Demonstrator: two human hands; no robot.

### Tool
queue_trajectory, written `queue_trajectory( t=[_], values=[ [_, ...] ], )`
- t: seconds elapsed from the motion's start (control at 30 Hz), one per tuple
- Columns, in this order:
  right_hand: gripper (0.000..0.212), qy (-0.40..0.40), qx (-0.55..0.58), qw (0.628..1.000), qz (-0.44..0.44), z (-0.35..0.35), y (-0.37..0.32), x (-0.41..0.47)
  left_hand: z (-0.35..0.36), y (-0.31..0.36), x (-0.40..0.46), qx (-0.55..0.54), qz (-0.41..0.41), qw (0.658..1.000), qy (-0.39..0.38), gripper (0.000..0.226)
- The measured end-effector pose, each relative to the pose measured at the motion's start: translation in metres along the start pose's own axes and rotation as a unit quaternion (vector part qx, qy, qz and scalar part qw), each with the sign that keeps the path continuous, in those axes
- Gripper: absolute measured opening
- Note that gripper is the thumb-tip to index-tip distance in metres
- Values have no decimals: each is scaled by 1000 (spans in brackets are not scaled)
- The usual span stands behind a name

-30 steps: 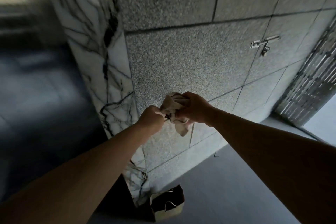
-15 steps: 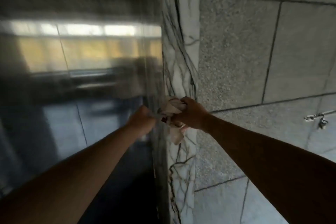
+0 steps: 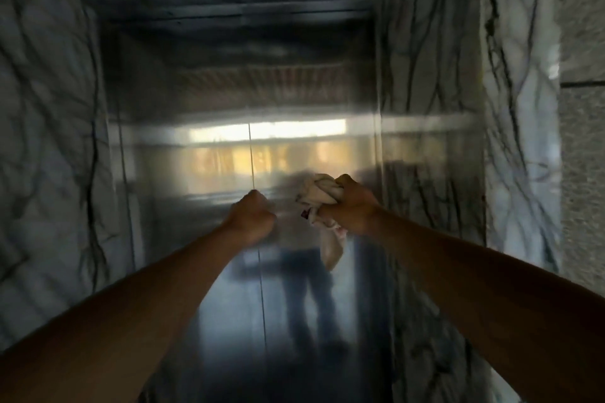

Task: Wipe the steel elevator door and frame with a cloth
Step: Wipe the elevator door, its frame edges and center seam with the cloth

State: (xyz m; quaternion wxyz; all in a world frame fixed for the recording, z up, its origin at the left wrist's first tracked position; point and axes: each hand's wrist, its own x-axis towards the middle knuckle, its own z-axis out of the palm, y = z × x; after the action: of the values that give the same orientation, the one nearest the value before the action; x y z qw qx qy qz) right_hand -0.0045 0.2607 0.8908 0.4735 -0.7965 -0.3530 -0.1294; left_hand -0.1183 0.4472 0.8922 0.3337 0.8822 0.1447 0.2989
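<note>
The steel elevator door (image 3: 196, 173) fills the middle of the head view, shiny and reflective, with a vertical seam down its centre. Its steel frame (image 3: 425, 206) runs up the right side. My right hand (image 3: 352, 206) grips a crumpled pale cloth (image 3: 319, 196) in front of the right door panel; a loose end hangs below the fist. My left hand (image 3: 252, 216) is curled into a fist near the door seam and holds nothing. Whether the cloth touches the door cannot be told.
White marble with dark veins (image 3: 49, 141) surrounds the door on the left, top and right. A speckled granite wall (image 3: 582, 173) lies at the far right. The door reflects a standing person and a bright window band.
The view has swung left from the granite wall to face the elevator door. My left hand has let go of the cloth and moved away from my right hand, which keeps the cloth.
</note>
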Motion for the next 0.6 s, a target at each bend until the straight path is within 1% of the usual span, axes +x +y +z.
queue_trajectory(
  t=[0.07, 0.13, 0.2, 0.33, 0.4, 0.5, 0.6],
  values=[
    [50, 9, -4, 1000, -13, 16, -21, 27, -29, -6, 16, 3, -8, 1000, 13, 42],
    [49, 21, -20, 999, -32, 31, -43, 56, -55, -12, 39, 19, 2, 1000, 21, 50],
    [50, 35, -37, 997, -51, 43, -59, 86, -73, -16, 63, 21, 11, 999, 29, 49],
    [50, 72, -36, 994, -76, 61, -75, 148, -95, -20, 113, 41, 32, 997, 53, 45],
    [49, 86, -33, 992, -90, 72, -75, 190, -100, -24, 149, 55, 44, 994, 78, 46],
    [56, 97, -44, 986, -125, 79, -76, 240, -103, -25, 188, 66, 59, 990, 110, 43],
    [60, 134, -26, 977, -162, 84, -76, 293, -101, -25, 231, 96, 73, 986, 119, 43]
  ],
)
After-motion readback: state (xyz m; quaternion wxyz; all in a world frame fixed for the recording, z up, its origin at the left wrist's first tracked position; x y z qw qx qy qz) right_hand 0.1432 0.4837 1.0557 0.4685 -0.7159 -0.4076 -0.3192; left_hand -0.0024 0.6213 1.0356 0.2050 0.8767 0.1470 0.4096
